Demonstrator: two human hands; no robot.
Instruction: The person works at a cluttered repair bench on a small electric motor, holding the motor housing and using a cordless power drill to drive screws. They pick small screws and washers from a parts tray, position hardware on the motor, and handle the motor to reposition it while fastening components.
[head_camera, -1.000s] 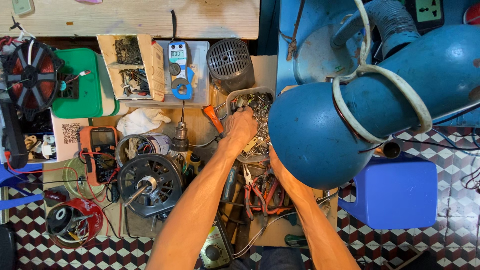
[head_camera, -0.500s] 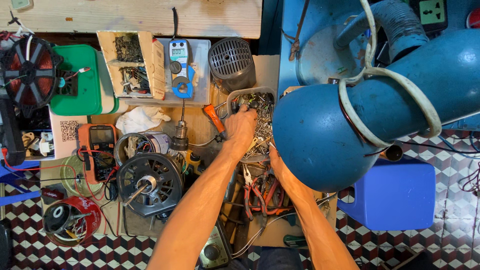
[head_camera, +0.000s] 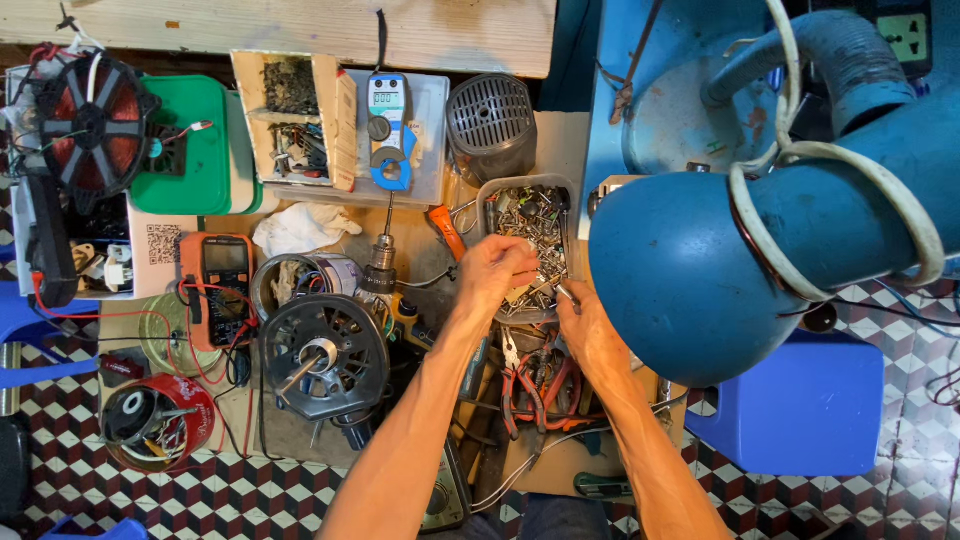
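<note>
A grey plastic tray full of screws and small metal parts sits in the middle of the cluttered bench. My left hand rests curled over the tray's near left corner, fingers bent down among the screws; what lies under them is hidden. My right hand is at the tray's near right edge, its fingertips pinching a small silvery metal part. A large blue rounded motor housing stands just right of both hands.
Pliers with red handles lie under my forearms. An electric drill, a black motor end cover, an orange multimeter, a blue clamp meter, a grey fan cover, a blue stool.
My left hand has pulled back from the middle of the tray to its near left corner. My right hand has come out further from beside the blue housing.
</note>
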